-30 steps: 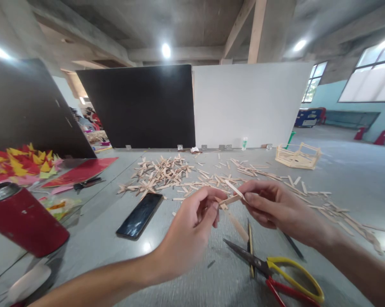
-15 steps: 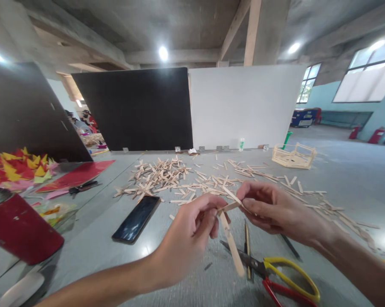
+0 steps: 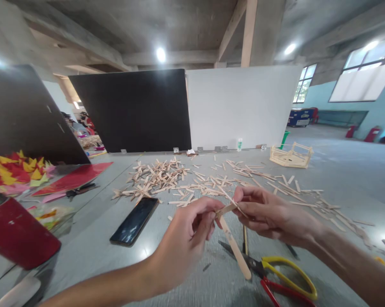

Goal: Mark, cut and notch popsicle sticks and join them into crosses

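Between my hands is a small joined piece of wooden craft sticks (image 3: pixel 233 248), with one long stick slanting down toward me and shorter ones meeting it at angles. My left hand (image 3: pixel 192 232) pinches the joint at the long stick's upper end. Thumb and fingers of my right hand (image 3: pixel 265 213) close on the far end of the short stick, where a thin stick (image 3: pixel 226 195) sticks out up and left. Under the long stick lie scissors (image 3: pixel 259 266) with yellow and red handles. A pencil-like stick (image 3: pixel 245 238) is partly hidden behind it.
A heap of craft sticks (image 3: pixel 160 177) and loose ones spread beyond my hands. A phone (image 3: pixel 134 221) and a red tumbler (image 3: pixel 19 230) are on the left. A stick frame (image 3: pixel 291 157) stands far right, near a small bottle (image 3: pixel 239 144). Panels (image 3: pixel 131 111) close the back.
Both hands still grip the joined sticks. The long stick's lower end has swung slightly right, and the right hand has shifted a little left. The whole view has moved slightly.
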The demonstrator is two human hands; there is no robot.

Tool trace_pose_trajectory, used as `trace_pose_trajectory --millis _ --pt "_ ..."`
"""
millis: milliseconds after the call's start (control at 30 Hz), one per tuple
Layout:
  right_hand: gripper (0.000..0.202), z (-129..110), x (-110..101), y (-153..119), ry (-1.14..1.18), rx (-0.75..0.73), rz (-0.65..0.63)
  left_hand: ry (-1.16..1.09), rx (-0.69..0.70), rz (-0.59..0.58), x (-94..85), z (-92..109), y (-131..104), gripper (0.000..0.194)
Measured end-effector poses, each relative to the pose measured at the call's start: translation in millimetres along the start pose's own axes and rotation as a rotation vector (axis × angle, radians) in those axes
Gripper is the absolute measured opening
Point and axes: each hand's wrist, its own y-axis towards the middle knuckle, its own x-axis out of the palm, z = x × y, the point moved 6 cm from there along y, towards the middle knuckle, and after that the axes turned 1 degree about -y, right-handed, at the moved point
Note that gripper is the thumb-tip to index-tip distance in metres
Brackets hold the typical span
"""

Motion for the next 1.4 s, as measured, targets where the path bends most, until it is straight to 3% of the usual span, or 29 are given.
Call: trace_pose_trajectory --millis 167,333,467,600,700,767,833,967,1167,1400 --pt "0.023 0.5 5.6 -1.6 -0.147 -0.016 0.088 -0.023 0.005 -0.017 1.0 0.7 0.5 0.027" --pt "0.024 -4.9 10.9 0.7 -0.287 -0.062 0.124 0.018 0.007 0.046 -1.7 3.5 -1.8 0.024" --pt "0.049 -12.3 5.8 -4.5 -0.452 -0.14 0.328 0.092 0.004 0.149 -9.9 2.7 -2.1 0.022" --pt "0.062 -8.3 12.5 -17.5 -0.583 -0.068 0.37 0.066 0.018 0.227 -15.3 2.8 0.4 0.016" --pt "0.076 -9.7 16.3 -25.8 -0.645 -0.107 0.434 0.047 0.047 0.251 -15.0 5.7 0.9 0.016" --pt "0.08 -4.9 21.3 -25.5 -0.607 -0.085 0.377 0.016 0.064 0.29 -15.6 8.0 -0.1 0.013" --pt "0.069 0.6 24.9 -23.9 -0.554 -0.05 0.33 -0.064 0.073 0.297 -14.4 9.9 -1.0 0.009" --pt "0.032 -0.4 25.3 -22.5 -0.465 -0.119 0.348 -0.308 -0.006 0.156 -4.5 9.0 0.3 0.011" --pt "0.03 -1.2 24.8 -26.0 -0.511 -0.147 0.365 -0.367 -0.032 0.193 -8.4 8.5 0.0 0.017" --pt "0.03 4.4 36.4 -20.4 -0.329 -0.109 0.268 -0.43 -0.093 0.092 0.6 8.6 -0.9 0.022"
